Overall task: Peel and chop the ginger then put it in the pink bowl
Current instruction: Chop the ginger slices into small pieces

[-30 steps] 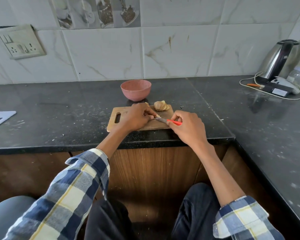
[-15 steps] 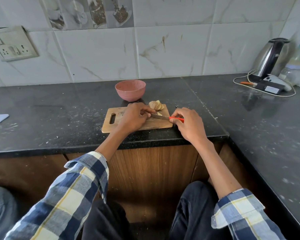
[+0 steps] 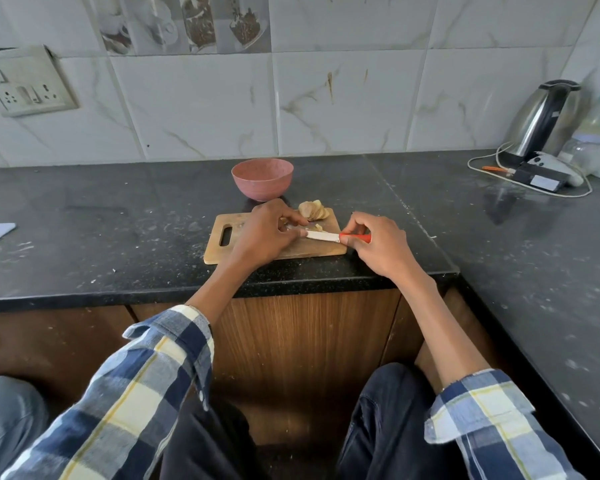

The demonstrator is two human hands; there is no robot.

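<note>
My right hand (image 3: 378, 245) grips the knife (image 3: 329, 236) over the cutting board (image 3: 312, 249). My left hand (image 3: 264, 233) pins a small ginger piece, mostly hidden, for chopping. Sliced ginger (image 3: 313, 210) waits beside the pink bowl (image 3: 262, 178) on the counter (image 3: 118, 230).

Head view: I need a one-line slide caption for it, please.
Left hand steadies ginger on cutting board; right hand holds orange-handled knife; pink bowl behind.
</note>
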